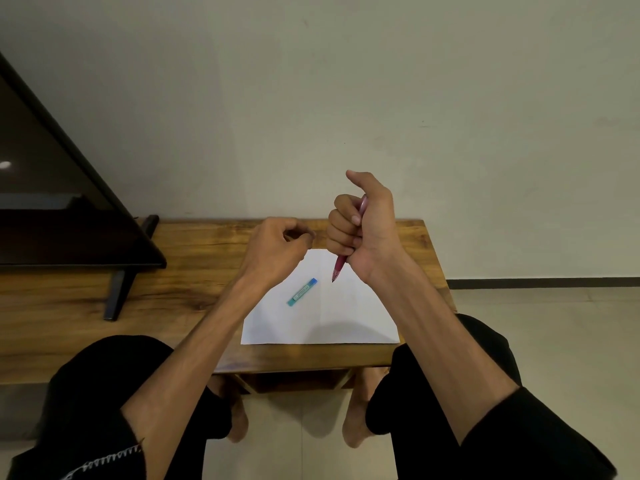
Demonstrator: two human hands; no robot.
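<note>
My right hand [360, 223] grips a red mechanical pencil [340, 266] in a fist, raised above the table, thumb sticking up, the pencil's tip pointing down toward the paper. My left hand [277, 244] hovers to its left with fingers curled and fingertips pinched together; whether anything small sits between them is too fine to see. A white sheet of paper [346, 317] lies on the wooden table [194, 271]. On the sheet rests a small blue-green lead tube [302, 292], lying diagonally below the left hand.
A dark flat screen [52, 188] on black feet stands on the left part of the table. A pale wall rises behind. My knees in black clothing sit at both sides of the table's front edge, bare feet on the tiled floor beneath.
</note>
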